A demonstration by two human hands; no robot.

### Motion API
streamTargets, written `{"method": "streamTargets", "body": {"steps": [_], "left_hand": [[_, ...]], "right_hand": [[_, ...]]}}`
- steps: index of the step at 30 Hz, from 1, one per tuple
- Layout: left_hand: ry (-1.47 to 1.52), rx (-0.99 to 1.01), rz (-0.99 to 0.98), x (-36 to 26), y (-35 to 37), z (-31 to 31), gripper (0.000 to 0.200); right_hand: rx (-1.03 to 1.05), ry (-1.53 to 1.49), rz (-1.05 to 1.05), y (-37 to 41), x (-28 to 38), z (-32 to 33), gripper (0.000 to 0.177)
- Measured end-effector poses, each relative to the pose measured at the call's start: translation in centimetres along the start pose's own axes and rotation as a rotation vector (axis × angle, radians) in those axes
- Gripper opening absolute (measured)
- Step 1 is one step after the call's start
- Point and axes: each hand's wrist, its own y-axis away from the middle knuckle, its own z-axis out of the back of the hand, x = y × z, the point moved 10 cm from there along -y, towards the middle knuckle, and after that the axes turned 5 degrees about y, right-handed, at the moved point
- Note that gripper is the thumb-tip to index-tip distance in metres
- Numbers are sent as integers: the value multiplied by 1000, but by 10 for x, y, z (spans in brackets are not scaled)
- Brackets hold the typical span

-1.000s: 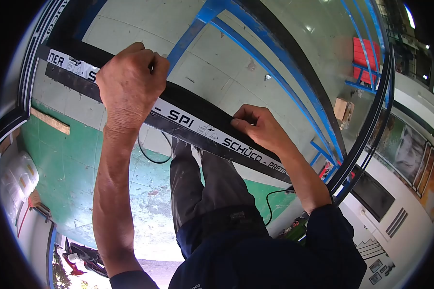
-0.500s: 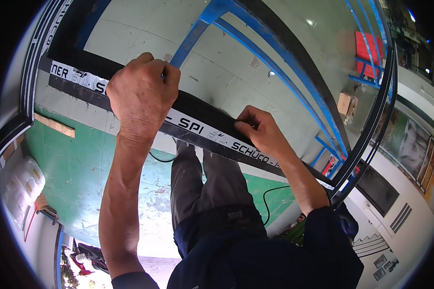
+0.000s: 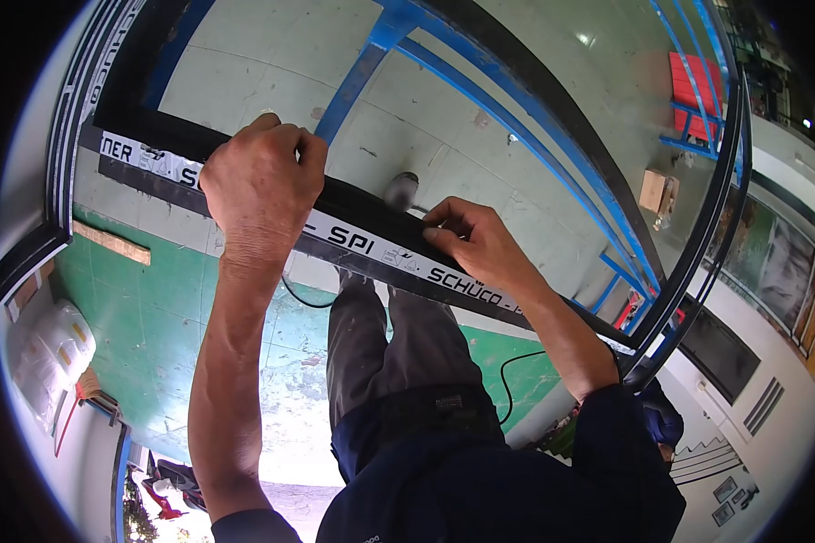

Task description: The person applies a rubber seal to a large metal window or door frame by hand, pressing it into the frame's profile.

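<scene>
A black profile frame crosses in front of me, with white printed tape reading "SCHÜCO" along its near side. My left hand is closed in a fist on this bar, left of the middle. Its curled fingers hide whatever they grip. Farther right, my right hand has thumb and forefinger pinched together at the bar's far edge. Anything between those fingertips is too small to name.
Blue metal supports with dark padded tops lie beyond the bar. A dark shoe tip shows just past it. On the floor are a cardboard box and a wooden strip. A black cable runs near my legs.
My right hand has shifted slightly left along the bar. The left fist has tilted a little and its knuckles sit lower. A shoe tip has come into view beyond the bar.
</scene>
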Motion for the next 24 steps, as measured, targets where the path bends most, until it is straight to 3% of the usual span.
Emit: {"method": "streamTargets", "body": {"steps": [3,24], "left_hand": [[-54,57,34,2,-1,-3,17],[-18,44,23,3,0,-3,23]], "right_hand": [[-7,-13,-3,-4,-2,-2,15],[-24,5,51,-20,15,-15,13]]}}
